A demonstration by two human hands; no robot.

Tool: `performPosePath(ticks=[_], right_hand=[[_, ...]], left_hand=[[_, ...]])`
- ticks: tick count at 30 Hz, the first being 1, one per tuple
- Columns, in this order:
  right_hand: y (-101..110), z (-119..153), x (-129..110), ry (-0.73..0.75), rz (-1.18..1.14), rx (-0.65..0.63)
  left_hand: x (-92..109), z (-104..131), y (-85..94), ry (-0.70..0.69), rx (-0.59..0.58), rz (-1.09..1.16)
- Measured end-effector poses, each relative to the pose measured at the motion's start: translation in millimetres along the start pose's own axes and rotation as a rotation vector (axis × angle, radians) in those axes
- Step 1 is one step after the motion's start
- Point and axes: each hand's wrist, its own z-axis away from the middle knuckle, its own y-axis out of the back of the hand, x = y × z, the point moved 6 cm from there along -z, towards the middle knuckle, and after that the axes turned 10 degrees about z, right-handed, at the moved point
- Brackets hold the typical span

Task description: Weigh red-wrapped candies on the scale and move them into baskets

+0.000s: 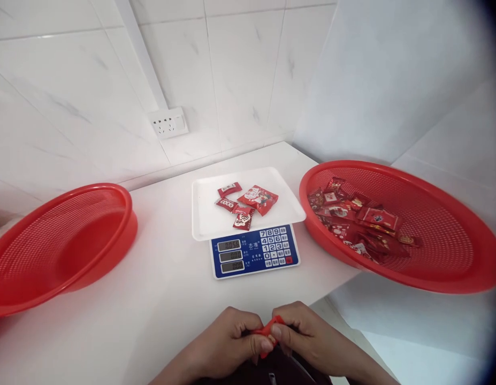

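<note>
Low in the view, just in front of the table edge, my left hand [227, 342] and my right hand [306, 337] are closed on one crumpled, bright red bag-like piece [267, 332]. Both thumbs pinch it, and the fingers hide much of it, so its exact kind is unclear. Beyond my hands stands a digital scale [253, 251] with a blue keypad panel; its top display seems to read 0.056. On its white tray [207, 224] lie several small red wrapped snacks [227, 203] and one larger red packet [259, 200].
A red perforated basket [444, 240] on the right holds several red snack packets [360, 219] and overhangs the table edge. Another red basket [63, 240] stands at the left. Behind the white table [163, 299] is a tiled wall with a socket [168, 123].
</note>
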Motion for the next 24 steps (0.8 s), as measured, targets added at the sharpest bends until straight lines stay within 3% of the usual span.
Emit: performPosePath(ticks=[4,6,9,13,16,20,24], right_hand=[[3.4,-2.2,0.2,0.006,0.026,0.051],[8.1,-2.6,0.5,0.025,0.031,0.098],[19.0,-1.1,2.4,0.055,-0.031,0.184],[30.8,3.2,5.9,0.069,-0.099,0.257],[31.7,6.8,10.5,0.040,-0.074,0.274],[28.8,12.7,21.5,0.021,-0.085,0.279],[31.7,18.9,35.5,-0.017,-0.062,0.289]], left_hand=[[-5.9,-3.9,1.7,0.026,0.041,-0.009],[0.7,-5.2,5.7,0.007,0.088,-0.084],[30.9,-7.7,18.7,-0.116,0.187,-0.301],[90.6,-19.3,48.8,-0.375,0.376,-0.730],[121.4,-40.9,75.7,-0.423,0.504,-1.038],[139.1,-72.7,99.1,-0.395,0.492,-1.160],[145.1,-87.7,105.1,-0.365,0.460,-1.207]])
